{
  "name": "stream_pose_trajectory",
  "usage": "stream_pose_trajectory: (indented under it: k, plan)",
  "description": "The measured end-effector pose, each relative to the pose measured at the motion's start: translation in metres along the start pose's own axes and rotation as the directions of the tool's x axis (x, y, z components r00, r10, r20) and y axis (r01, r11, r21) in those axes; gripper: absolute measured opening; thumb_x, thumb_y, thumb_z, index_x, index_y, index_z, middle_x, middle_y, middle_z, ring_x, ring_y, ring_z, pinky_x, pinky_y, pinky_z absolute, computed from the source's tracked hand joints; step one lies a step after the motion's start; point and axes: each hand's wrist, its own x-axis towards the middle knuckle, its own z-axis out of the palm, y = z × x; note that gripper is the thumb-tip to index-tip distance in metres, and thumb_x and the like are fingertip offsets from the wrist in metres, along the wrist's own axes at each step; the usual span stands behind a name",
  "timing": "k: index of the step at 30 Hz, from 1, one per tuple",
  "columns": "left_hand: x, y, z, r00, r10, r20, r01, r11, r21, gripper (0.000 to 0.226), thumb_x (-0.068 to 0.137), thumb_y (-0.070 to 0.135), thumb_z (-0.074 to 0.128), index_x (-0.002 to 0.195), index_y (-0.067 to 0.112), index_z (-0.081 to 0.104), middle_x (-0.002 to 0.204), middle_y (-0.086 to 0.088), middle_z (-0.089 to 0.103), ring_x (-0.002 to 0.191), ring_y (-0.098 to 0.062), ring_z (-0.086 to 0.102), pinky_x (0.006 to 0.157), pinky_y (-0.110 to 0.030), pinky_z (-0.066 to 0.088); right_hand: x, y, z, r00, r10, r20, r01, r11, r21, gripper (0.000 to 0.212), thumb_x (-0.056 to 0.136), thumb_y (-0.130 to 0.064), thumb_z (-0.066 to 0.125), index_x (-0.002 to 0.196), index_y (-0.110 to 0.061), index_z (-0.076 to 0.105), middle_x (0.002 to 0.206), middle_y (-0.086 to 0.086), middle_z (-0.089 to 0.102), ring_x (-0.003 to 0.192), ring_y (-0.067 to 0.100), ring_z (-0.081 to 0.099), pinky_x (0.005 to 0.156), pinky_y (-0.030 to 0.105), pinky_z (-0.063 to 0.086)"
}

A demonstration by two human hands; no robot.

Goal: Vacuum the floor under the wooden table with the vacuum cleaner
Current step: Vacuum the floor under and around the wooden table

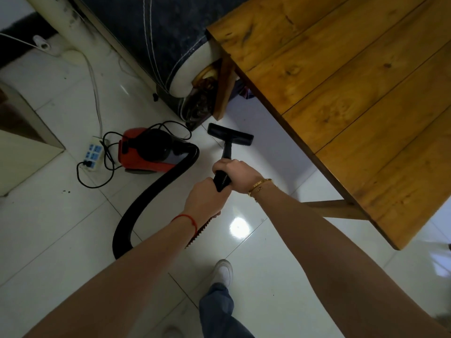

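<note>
Vacuum cleaner (pixel 148 153), red and black, sits on the white tiled floor (pixel 61 228) out to the left, well clear of the wooden table (pixel 341 93). Its black hose (pixel 146 208) loops across the tiles and up into both hands. Right hand (pixel 238 175) wraps its fingers round the black wand (pixel 225 152), left hand (pixel 207 198) grips the ribbed hose just behind it. The brush head (pixel 230 135) lies flat on the floor right at the table's near edge, just beside the table leg (pixel 223 93) at the far corner. Open tile runs along that edge and under the top. Tight spot ahead, though: a dark padded seat (pixel 170 45) crowds against the far corner beside the leg. A lower wooden rail (pixel 334 208) crosses under the near corner. Left of the machine, a power strip (pixel 92 154) and its black cord (pixel 107 152) sprawl on the tiles. A white shoe (pixel 223 272) stands on open floor below the hands.
</note>
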Motion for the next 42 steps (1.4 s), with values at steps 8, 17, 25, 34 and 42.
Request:
stream_pose_trajectory:
  k: [8,17,25,34,42]
  plan:
    - [-0.045,-0.045,-0.004,0.996,-0.017,0.088,0.011,0.997,0.074,0.027,0.089,0.033,0.051,0.089,0.007,0.056,0.064,-0.008,0.063,0.046,-0.019,0.059,0.046,-0.022,0.046,-0.037,-0.046,0.041,1.0,0.013,-0.02,-0.012,0.999,0.038,0.03,0.081,-0.008,0.067,0.109,-0.013,0.056,0.113,0.007,0.057,0.088,0.025,0.059,0.076,0.029,0.047]
    - [-0.119,-0.089,0.005,0.982,0.087,0.166,-0.121,0.971,0.205,0.031,0.089,0.04,0.054,0.086,0.01,0.055,0.068,-0.007,0.063,0.048,-0.017,0.06,0.045,-0.022,0.046,-0.107,-0.101,0.101,0.985,0.144,-0.096,-0.127,0.978,0.164,0.026,0.078,-0.008,0.064,0.102,-0.014,0.056,0.102,0.006,0.059,0.084,0.024,0.056,0.074,0.032,0.045]
    - [-0.18,-0.117,0.041,0.954,0.147,0.263,-0.242,0.893,0.378,0.028,0.087,0.042,0.055,0.089,0.014,0.055,0.07,-0.001,0.061,0.047,-0.015,0.057,0.052,-0.025,0.05,-0.189,-0.131,0.16,0.934,0.312,-0.172,-0.252,0.92,0.301,0.023,0.075,-0.011,0.066,0.096,-0.015,0.057,0.092,0.004,0.062,0.079,0.025,0.058,0.073,0.036,0.049]
    - [-0.23,-0.133,0.095,0.895,0.121,0.428,-0.324,0.838,0.439,0.028,0.086,0.04,0.055,0.089,0.013,0.06,0.054,-0.002,0.062,0.047,-0.018,0.063,0.054,-0.023,0.051,-0.273,-0.144,0.215,0.889,0.411,-0.201,-0.312,0.867,0.389,0.023,0.075,-0.012,0.064,0.097,-0.014,0.057,0.093,0.006,0.061,0.078,0.025,0.058,0.073,0.037,0.049]
    - [-0.256,-0.113,0.159,0.856,0.153,0.494,-0.409,0.785,0.465,0.031,0.087,0.042,0.055,0.092,0.012,0.061,0.057,-0.002,0.063,0.046,-0.017,0.061,0.054,-0.022,0.05,-0.342,-0.118,0.237,0.824,0.529,-0.201,-0.395,0.792,0.465,0.023,0.074,-0.016,0.063,0.097,-0.017,0.056,0.093,0.003,0.061,0.077,0.026,0.059,0.072,0.04,0.05]
